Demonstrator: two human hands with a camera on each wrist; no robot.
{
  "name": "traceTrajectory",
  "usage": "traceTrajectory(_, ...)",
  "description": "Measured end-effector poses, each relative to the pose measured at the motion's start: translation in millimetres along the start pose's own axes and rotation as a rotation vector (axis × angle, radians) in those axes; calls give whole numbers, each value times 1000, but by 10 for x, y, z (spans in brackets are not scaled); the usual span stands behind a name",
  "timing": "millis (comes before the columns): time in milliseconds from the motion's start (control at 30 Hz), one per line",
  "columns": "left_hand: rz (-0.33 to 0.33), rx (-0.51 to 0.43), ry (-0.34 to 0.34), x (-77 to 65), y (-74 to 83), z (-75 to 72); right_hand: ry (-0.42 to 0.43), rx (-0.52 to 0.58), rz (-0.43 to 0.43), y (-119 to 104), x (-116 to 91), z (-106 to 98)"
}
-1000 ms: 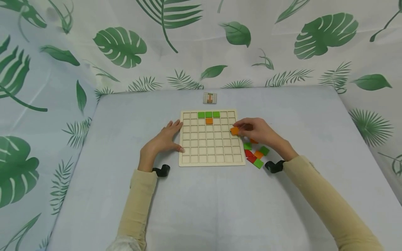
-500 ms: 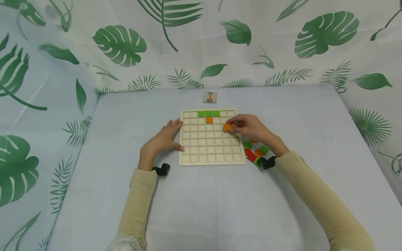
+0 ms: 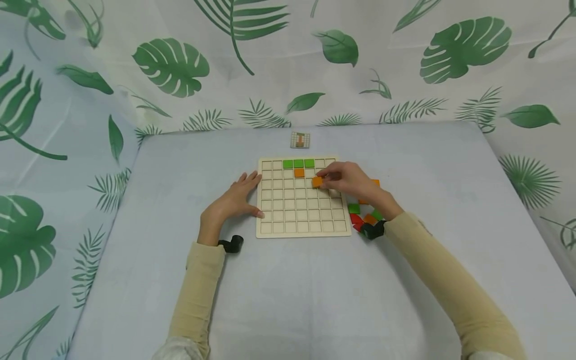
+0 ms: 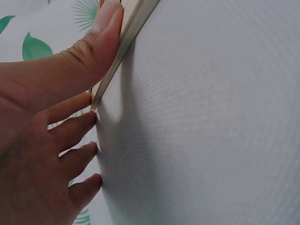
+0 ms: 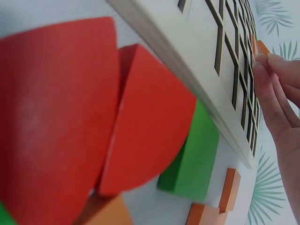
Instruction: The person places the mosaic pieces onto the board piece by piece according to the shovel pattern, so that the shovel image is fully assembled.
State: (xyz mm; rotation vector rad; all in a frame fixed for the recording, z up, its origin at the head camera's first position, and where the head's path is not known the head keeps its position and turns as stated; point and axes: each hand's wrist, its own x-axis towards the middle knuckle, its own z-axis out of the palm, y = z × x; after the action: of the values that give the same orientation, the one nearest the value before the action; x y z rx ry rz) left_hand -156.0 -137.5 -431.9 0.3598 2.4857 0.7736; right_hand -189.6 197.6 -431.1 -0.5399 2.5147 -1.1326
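Observation:
A pale wooden grid board (image 3: 279,227) lies on the table, with three green square tiles (image 3: 299,163) in its far row. One orange square tile (image 3: 299,172) sits in the row below them. Between thumb and fingers, my right hand (image 3: 353,181) pinches another orange tile (image 3: 317,182) over the board's upper right cells. The right wrist view shows this pinched tile (image 5: 263,47) edge-on, close to the grid. At the board's left edge rests my left hand (image 3: 230,202), fingers spread. Its thumb (image 4: 108,23) lies on the rim in the left wrist view.
Beside the board's right edge lie loose pieces: green (image 3: 354,208), orange (image 3: 370,219) and red (image 3: 356,218), partly hidden by my right arm. Up close, one red piece (image 5: 154,117) has a curved edge. A small patterned card (image 3: 300,140) lies beyond the board.
My right hand has moved left from the board's right edge, carrying the pinched orange tile in toward the placed one. The left hand has stayed still.

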Motion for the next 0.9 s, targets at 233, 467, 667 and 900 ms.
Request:
traceTrajectory(233,1,8,1,-9,0,-5,-16,-12,7,-34,72,44)
traceTrajectory(467,0,4,-4,-2,-7,-1,-18,-1,3,-91,125,76)
traceTrajectory(667,3,4,-2,-4,-8,3,-24,-3,11,-104,183,127)
traceTrajectory(900,-4,-4,-7,-10,1,0,-22,-19,6,-104,241,172)
